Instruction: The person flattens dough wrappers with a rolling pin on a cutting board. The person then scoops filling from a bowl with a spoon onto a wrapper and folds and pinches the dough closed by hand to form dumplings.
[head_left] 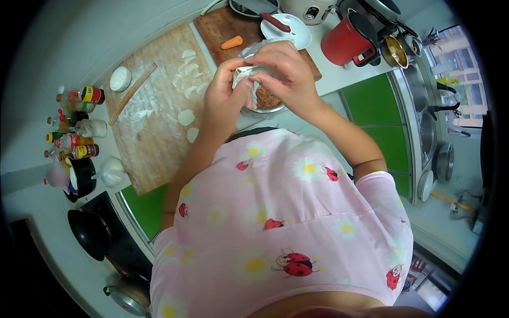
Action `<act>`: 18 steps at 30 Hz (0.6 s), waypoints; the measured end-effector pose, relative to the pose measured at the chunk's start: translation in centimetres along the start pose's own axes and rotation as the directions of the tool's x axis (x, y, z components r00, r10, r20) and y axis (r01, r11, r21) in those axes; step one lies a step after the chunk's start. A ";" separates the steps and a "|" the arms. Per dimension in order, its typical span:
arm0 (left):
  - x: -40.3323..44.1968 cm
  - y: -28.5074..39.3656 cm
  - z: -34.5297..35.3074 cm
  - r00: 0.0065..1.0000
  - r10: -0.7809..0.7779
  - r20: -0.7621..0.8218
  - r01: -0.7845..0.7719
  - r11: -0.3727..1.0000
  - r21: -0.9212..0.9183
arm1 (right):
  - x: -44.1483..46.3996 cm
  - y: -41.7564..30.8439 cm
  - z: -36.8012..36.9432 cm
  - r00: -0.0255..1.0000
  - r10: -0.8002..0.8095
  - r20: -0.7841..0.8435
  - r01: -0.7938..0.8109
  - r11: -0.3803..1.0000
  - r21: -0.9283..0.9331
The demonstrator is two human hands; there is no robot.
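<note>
My left hand (pixel 227 91) and my right hand (pixel 289 71) meet over a metal bowl (pixel 271 111) of brown minced filling (pixel 266 98). Between them is a pale dumpling wrapper (pixel 243 76), its edge pinched by the thumbs and fingers of both hands. Whether filling lies inside the wrapper is hidden by my fingers. Left of my hands, several round dough wrappers (pixel 186 117) lie on a floured wooden board (pixel 159 159). A rolling pin (pixel 132 94) rests toward the board's left side, beside a small white bowl of flour (pixel 121 78).
Behind my hands, a darker cutting board (pixel 214 26) holds a carrot (pixel 231 42) and a white plate (pixel 299 33) with a knife handle (pixel 275 22) across it. A red kettle (pixel 342 42) stands at right. Sauce bottles (pixel 85 152) and a black wok (pixel 87 233) are at left.
</note>
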State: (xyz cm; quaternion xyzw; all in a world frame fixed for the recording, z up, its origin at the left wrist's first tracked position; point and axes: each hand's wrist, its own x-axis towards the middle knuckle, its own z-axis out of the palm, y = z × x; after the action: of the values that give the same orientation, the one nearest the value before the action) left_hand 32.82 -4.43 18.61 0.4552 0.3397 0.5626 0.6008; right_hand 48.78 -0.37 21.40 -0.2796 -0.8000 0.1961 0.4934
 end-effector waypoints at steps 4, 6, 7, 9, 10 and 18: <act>-0.2 0.1 -0.1 0.998 -0.049 0.031 0.049 0.999 0.020 | -0.1 0.5 0.2 1.000 0.022 0.021 -0.024 0.997 0.079; -0.3 0.0 0.0 0.996 -0.078 0.041 0.076 0.996 0.047 | -0.2 0.8 0.0 0.997 0.018 0.081 -0.024 0.997 0.073; -0.3 0.0 0.0 0.996 -0.085 0.032 0.082 0.994 0.065 | -0.1 0.8 -0.2 0.996 -0.003 0.085 -0.001 0.999 0.046; -0.3 0.2 0.1 0.995 -0.097 0.013 0.095 0.990 0.101 | 0.0 0.8 -0.3 0.994 -0.048 0.098 0.049 0.999 -0.006; -0.3 0.2 0.1 0.995 -0.095 0.015 0.093 0.991 0.101 | 0.0 0.8 -0.4 0.994 -0.057 0.097 0.058 0.998 -0.011; 0.0 0.0 -0.4 0.994 -0.091 0.062 0.078 0.980 0.180 | 0.0 0.3 0.1 0.987 0.081 0.140 -0.097 0.989 0.111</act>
State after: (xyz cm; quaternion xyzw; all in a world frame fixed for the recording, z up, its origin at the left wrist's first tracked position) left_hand 32.46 -4.41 18.52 0.5114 0.3865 0.4879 0.5925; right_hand 48.78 -0.18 21.17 -0.2716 -0.8054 0.2831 0.4442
